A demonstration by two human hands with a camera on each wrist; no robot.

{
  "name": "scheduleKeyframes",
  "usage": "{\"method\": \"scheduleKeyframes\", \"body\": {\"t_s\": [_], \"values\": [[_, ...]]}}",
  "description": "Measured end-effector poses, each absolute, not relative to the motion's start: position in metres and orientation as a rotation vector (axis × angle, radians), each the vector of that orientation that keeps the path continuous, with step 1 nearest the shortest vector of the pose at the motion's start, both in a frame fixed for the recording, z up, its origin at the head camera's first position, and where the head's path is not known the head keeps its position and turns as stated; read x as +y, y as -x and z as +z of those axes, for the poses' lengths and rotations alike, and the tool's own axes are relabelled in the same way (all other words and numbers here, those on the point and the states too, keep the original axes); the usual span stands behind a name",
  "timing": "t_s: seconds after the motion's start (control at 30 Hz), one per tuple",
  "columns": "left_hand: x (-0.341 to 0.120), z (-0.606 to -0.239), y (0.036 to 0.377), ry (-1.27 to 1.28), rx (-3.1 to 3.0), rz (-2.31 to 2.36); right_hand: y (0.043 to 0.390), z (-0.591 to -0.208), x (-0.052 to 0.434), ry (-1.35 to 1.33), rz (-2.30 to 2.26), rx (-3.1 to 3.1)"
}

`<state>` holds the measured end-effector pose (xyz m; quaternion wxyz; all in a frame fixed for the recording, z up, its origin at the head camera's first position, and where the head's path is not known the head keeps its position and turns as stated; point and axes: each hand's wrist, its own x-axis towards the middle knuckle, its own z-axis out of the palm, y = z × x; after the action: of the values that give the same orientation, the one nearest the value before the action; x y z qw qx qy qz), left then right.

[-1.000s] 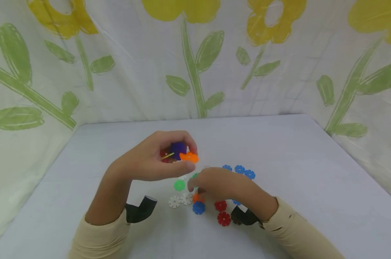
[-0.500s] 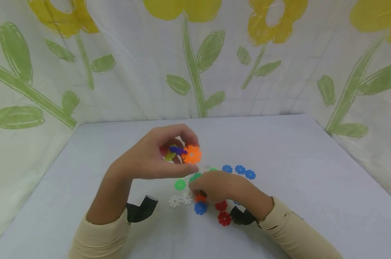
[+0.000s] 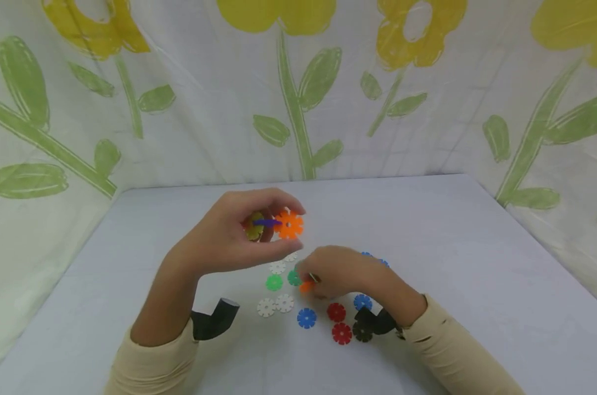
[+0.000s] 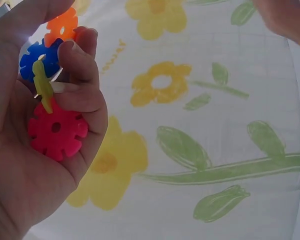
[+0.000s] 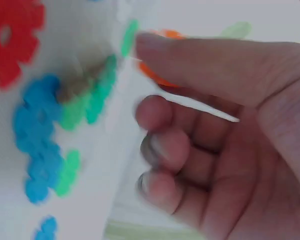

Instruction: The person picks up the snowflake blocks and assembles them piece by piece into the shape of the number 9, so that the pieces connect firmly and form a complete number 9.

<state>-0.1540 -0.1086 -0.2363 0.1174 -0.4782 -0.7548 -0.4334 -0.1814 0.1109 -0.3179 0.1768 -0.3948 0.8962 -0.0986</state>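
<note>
Left hand (image 3: 231, 238) raised, fingers curled — right hand (image 3: 335, 272) low, pinching.

A cluster (image 3: 274, 225) of slotted orange, blue, yellow and red discs is held up above the counter (image 3: 451, 247). A single orange disc (image 3: 307, 286) is pinched just over the loose discs lying there.

two hands (image 3: 229, 236), many discs (image 3: 306, 317) (mixed colours)

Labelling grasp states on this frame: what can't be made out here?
- Head view: right hand covers most of the orange disc it pinches; blue discs behind it mostly hidden.
- Right wrist view: motion blur; loose discs unclear.
- Left wrist view: left hand hides how the joined disc cluster connects; orange piece cut by the top edge.
</note>
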Motion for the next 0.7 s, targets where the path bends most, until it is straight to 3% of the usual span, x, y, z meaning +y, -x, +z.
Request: {"method": "scheduleKeyframes", "body": {"t_s": [0.37, 0.7], "values": [[-0.109, -0.236, 0.155, 1.326, -2.251, -1.261, 0.17, -0.262, 0.14, 1.632, -1.294, 2.555], [-0.104, -0.238, 0.153, 1.341, -2.29, -1.281, 0.149, -0.252, 0.135, 1.765, -1.412, 2.649]]}}
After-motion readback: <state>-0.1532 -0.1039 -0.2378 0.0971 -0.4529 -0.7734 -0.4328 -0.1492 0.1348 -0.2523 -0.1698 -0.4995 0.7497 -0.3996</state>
